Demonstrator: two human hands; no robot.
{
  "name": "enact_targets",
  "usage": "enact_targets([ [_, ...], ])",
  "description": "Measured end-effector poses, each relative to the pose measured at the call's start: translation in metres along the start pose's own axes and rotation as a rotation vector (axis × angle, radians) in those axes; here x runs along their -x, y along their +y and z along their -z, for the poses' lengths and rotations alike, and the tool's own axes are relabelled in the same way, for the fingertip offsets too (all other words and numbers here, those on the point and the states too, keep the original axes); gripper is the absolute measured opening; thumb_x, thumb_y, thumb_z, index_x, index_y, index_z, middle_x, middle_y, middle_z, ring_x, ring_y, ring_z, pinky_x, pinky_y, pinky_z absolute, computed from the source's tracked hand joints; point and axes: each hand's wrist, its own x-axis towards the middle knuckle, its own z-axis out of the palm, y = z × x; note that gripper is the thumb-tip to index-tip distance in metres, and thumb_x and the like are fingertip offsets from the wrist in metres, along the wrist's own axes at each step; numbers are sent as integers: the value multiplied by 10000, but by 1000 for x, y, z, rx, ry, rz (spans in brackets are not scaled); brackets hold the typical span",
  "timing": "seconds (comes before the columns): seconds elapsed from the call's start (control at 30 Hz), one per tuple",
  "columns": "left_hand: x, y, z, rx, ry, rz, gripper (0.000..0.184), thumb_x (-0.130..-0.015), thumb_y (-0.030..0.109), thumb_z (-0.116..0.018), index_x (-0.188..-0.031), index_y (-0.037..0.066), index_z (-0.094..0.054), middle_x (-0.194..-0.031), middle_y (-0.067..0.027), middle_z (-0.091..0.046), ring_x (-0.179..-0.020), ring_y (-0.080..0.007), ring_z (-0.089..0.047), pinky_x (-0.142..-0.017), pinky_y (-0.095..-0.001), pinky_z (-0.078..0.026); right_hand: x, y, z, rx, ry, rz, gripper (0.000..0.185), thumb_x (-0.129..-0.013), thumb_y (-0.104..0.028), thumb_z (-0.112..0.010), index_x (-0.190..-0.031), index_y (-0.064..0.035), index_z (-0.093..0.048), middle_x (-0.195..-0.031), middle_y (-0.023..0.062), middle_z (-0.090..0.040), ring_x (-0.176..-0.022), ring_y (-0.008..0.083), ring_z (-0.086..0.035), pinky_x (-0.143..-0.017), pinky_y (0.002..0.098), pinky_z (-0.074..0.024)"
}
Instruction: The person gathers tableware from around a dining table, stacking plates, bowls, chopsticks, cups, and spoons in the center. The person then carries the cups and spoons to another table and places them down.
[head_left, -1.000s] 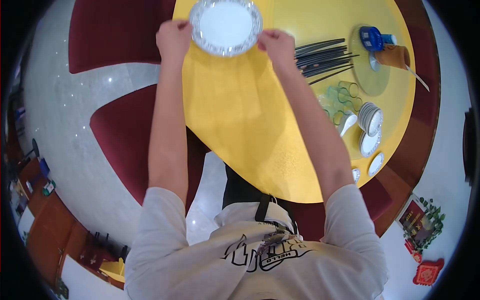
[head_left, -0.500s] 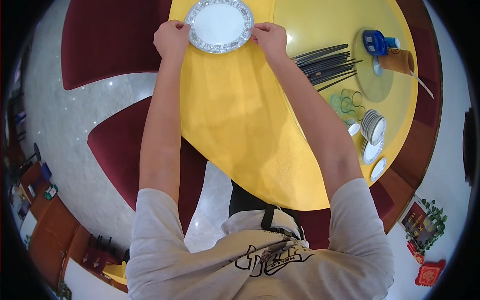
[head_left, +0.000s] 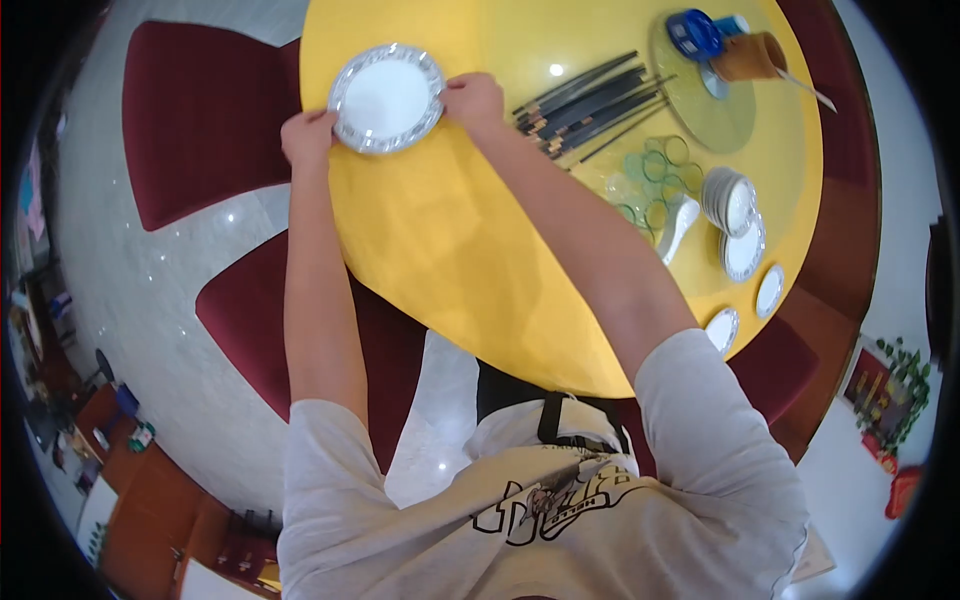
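A round white plate (head_left: 387,98) with a patterned grey rim is at the edge of the yellow-covered table (head_left: 440,230). My left hand (head_left: 311,136) pinches its lower left rim between thumb and fingers. On the opposite side, my right hand (head_left: 472,101) grips the right rim, fingers closed. Whether the plate rests on the cloth or hovers just over it, I cannot tell. To the right of my right hand lies a bundle of dark chopsticks (head_left: 590,105).
Several green-tinted glasses (head_left: 665,170), a white spoon (head_left: 678,228) and stacked small dishes (head_left: 728,200) stand on the right. A glass turntable (head_left: 690,115) bears a blue container (head_left: 694,35) and a brown holder (head_left: 748,57). Dark red chairs (head_left: 200,110) flank the table's left side.
Held in both hands, the plate appears lower and further left in view, closer to the table's left edge. The whole view has also shifted and turned, showing more dishes on the right.
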Motion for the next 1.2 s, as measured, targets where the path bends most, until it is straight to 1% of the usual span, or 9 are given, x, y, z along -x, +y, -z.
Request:
enact_targets([
  [0.13, 68, -45, 14, -75, -48, -88, 265, -718, 114, -689, -918, -61, -680, -709, -97, -663, -557, -138, -604, -511, -266, -495, 85, 34, 16, 95, 74, 37, 183, -644, -159, -650, -790, -67, -712, -801, 161, -664, -767, 321, -648, -720, 393, -517],
  [0.2, 128, -49, 23, -94, -152, 26, 240, -787, 85, -663, -977, -61, -648, -820, -71, -651, -640, -126, -593, -534, -251, -491, 140, 63, 35, 61, 14, 2, 208, -703, -193, -640, -858, -68, -699, -805, 148, -667, -755, 297, -651, -698, 382, -514],
  [0.27, 181, -67, 24, -34, -240, 86, 221, -796, 5, -635, -992, -97, -621, -863, -121, -651, -673, -159, -623, -563, -272, -535, 197, 92, 58, 58, 12, -35, 206, -719, -188, -638, -876, -65, -693, -810, 145, -667, -756, 289, -651, -691, 371, -515],
  [0.33, 232, -79, 22, -160, -349, 151, 218, -796, -12, -630, -997, -94, -612, -869, -118, -643, -701, -162, -627, -596, -271, -545, 251, 122, 85, -36, 19, -109, 137, -685, -158, -621, -768, -58, -665, -758, 153, -641, -718, 341, -616, -653, 423, -489],
  [0.43, 309, -88, 4, -88, -533, 295, 209, -797, -7, -629, -993, -74, -601, -858, -100, -640, -717, -160, -629, -616, -265, -545, 318, 177, 135, -41, 41, -204, 164, -693, -167, -628, -809, -62, -677, -760, 139, -653, -726, 315, -634, -669, 403, -502],
  [0.8, 524, -62, -217, -333, -928, -4, 210, -794, 22, -652, -957, -103, -610, -839, -126, -644, -714, -156, -627, -639, -256, -542, 468, 355, 331, -264, 523, -608, 249, -708, -118, -653, -941, -31, -679, -806, 158, -675, -751, 242, -678, -689, 324, -527],
  [0.87, 568, -40, -261, -278, -986, -116, 158, -784, 26, -658, -875, -99, -625, -722, -94, -633, -626, -136, -608, -562, -254, -515, 484, 383, 381, -296, 567, -603, 244, -708, -115, -653, -935, -27, -679, -800, 165, -672, -748, 250, -677, -695, 326, -523],
  [0.97, 602, -12, -318, -298, -1077, -224, 180, -790, 30, -663, -909, -100, -625, -786, -105, -642, -672, -140, -610, -595, -249, -524, 486, 396, 451, -340, 650, -569, 247, -715, -101, -655, -941, -2, -671, -798, 158, -672, -758, 247, -672, -699, 325, -514],
  [1.2, 634, 16, -423, -230, -996, -237, 170, -761, 16, -679, -889, -88, -637, -736, -108, -645, -596, -137, -607, -531, -246, -504, 435, 451, 532, -268, 702, -528, 258, -705, -163, -677, -933, -43, -695, -833, 131, -686, -779, 248, -672, -720, 331, -521],
])
